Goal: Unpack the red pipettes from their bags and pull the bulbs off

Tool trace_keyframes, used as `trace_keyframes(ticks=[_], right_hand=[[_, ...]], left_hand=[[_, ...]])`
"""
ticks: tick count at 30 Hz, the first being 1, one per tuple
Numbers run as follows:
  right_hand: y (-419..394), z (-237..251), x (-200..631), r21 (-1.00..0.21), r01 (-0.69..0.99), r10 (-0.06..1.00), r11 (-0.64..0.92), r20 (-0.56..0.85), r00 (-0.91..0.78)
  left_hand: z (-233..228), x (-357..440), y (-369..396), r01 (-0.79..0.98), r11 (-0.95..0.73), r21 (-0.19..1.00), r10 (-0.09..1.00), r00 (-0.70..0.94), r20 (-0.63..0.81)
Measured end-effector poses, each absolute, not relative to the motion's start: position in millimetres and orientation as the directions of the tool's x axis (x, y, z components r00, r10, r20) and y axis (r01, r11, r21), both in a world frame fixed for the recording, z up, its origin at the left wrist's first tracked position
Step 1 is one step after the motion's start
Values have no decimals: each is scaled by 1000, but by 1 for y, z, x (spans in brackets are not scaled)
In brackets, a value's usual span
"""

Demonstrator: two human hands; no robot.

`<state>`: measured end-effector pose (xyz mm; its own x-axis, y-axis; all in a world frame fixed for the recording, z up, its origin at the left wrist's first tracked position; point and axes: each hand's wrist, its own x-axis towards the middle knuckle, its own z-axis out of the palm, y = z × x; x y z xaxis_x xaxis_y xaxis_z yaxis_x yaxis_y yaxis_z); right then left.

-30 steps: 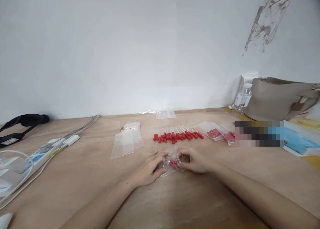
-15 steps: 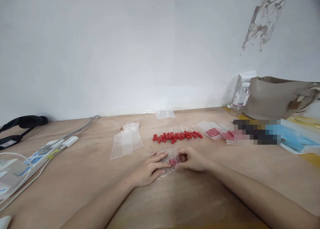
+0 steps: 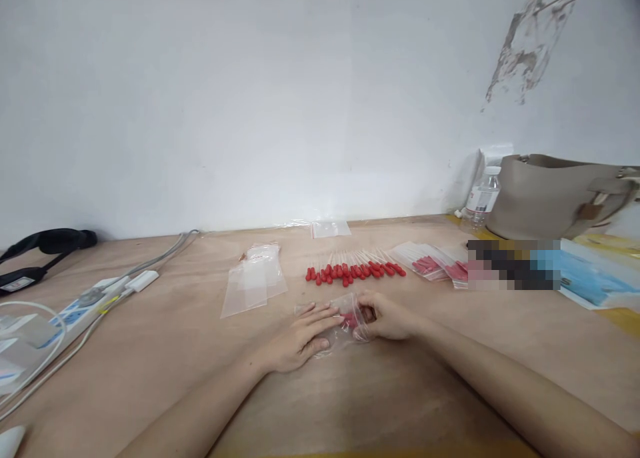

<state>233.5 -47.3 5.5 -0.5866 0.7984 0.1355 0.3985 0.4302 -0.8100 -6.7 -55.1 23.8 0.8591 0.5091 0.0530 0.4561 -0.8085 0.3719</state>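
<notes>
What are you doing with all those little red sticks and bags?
A person's left hand presses flat on a small clear bag on the wooden table, while the right hand pinches its other end. Red-tipped pieces show inside it. Behind lie a row of red-tipped sticks, empty bags to the left and filled bags to the right.

Both hands meet on a small clear zip bag (image 3: pixel 345 319) with red-tipped contents: left hand (image 3: pixel 299 335) lies flat on it, right hand (image 3: pixel 385 317) pinches its edge, on the bench (image 3: pixel 165 351).
</notes>
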Motion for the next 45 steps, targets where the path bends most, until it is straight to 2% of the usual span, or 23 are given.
trace_keyframes(ticks=[5, 11, 14, 19, 24, 27, 29, 31, 33, 35, 36, 38, 40, 43, 45], right_hand=[[-48, 0, 234, -830, 416, 856, 371, 132, -500], [-46, -3, 234, -931, 268, 886, 248, 106, -452], [-43, 5, 242, -968, 211, 917, 138, 44, -397], [-31, 18, 275, -983, 183, 916, -4, -77, -395], [-14, 20, 320, -981, 92, 907, -170, -193, -374], [-10, 32, 344, -988, 108, 955, -107, -132, -267], [-7, 42, 351, -990, 131, 992, 46, 30, -120], [-3, 47, 349, -944, 222, 966, 245, 257, 24], [3, 43, 339, -811, 410, 869, 417, 488, 82], [10, 31, 327, -599, 615, 750, 513, 661, 18], [14, 23, 322, -493, 685, 709, 536, 703, -49], [20, 6, 317, -327, 764, 681, 556, 706, -193], [21, -6, 317, -236, 790, 697, 566, 649, -306], [17, -11, 322, -186, 803, 734, 567, 556, -390], [13, -7, 326, -173, 830, 756, 531, 540, -371]], left_hand=[[22, -8, -56, 471, -814, 340, 518, 854, 56], [22, -9, -55, 465, -844, 268, 490, 871, 33], [22, -8, -55, 464, -851, 246, 485, 874, 33], [23, -10, -55, 456, -847, 271, 478, 879, 13], [31, -20, -58, 526, -781, 338, 542, 839, -54], [40, -20, -61, 523, -785, 332, 551, 834, -9], [44, -13, -61, 474, -832, 289, 510, 858, 61], [45, -3, -58, 390, -892, 230, 419, 903, 94], [42, 7, -55, 311, -931, 190, 330, 941, 80], [36, 15, -53, 284, -941, 183, 296, 954, 45], [33, 17, -52, 292, -937, 191, 302, 953, 23], [28, 18, -51, 332, -920, 210, 334, 942, -27], [23, 18, -52, 375, -900, 224, 371, 926, -63], [18, 19, -55, 447, -863, 235, 447, 893, -57], [16, 20, -59, 510, -819, 264, 523, 852, -27]])
